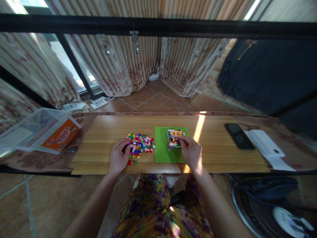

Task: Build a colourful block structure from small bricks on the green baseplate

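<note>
A green studded baseplate (160, 150) lies on the wooden board, bearing a low block built of multicoloured toy bricks (174, 137). My right hand (192, 152) is at the right side of this block, thumb and fingertips pinched together against its top edge. Whatever the pinch may hold is hidden. To the left of the baseplate spreads a pile of small loose toy bricks (143, 143). At its left edge is my left hand (120, 155), fingers curled, with thumb and forefinger close together among the bricks. A brick between them cannot be made out.
The wooden board (99, 138) lies on a cloth-covered table. A clear plastic box (52, 132) with an orange label stands at left. On the right are a black phone (239, 135) and a white box (264, 145). A black bar (158, 26) crosses beyond the table, before curtains.
</note>
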A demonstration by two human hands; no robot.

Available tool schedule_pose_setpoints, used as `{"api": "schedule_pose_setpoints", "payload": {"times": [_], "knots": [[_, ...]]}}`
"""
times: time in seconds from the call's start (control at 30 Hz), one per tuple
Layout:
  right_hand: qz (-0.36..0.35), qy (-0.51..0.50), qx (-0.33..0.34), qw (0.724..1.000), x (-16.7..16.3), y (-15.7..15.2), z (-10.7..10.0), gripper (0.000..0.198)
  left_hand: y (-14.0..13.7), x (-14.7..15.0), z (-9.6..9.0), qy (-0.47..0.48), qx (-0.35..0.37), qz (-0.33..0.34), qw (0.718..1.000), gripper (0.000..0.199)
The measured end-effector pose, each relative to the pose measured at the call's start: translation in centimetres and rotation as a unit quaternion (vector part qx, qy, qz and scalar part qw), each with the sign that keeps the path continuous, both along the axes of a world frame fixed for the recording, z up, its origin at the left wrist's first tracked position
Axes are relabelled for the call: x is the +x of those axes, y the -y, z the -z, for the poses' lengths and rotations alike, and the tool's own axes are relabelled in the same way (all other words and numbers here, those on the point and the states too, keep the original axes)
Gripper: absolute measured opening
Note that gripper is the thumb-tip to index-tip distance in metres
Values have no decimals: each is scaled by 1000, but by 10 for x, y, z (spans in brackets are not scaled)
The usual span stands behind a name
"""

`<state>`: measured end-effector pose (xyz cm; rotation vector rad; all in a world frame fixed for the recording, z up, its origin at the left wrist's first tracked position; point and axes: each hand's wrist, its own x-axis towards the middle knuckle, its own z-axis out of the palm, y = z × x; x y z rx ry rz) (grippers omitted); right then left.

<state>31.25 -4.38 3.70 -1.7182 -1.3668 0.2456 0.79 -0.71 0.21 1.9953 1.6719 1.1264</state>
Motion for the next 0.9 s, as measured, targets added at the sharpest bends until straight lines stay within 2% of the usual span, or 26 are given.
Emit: {"api": "schedule_pose_setpoints", "payload": {"times": [0.47, 0.6, 0.77, 0.9], "knots": [[-4, -8, -15, 1000, 2, -1, 3, 21, 0, 0, -1, -2, -3, 3, 1000, 26], [6, 16, -23, 1000, 4, 1, 2, 22, 0, 0, -1, -2, -3, 0, 1000, 27], [-16, 48, -34, 998, 3, -2, -3, 24, 0, 2, -3, -2, 1, 0, 1000, 27], [0, 52, -46, 998, 0, -5, -6, 24, 1, 2, -4, -3, 0, 2, 1000, 27]]}}
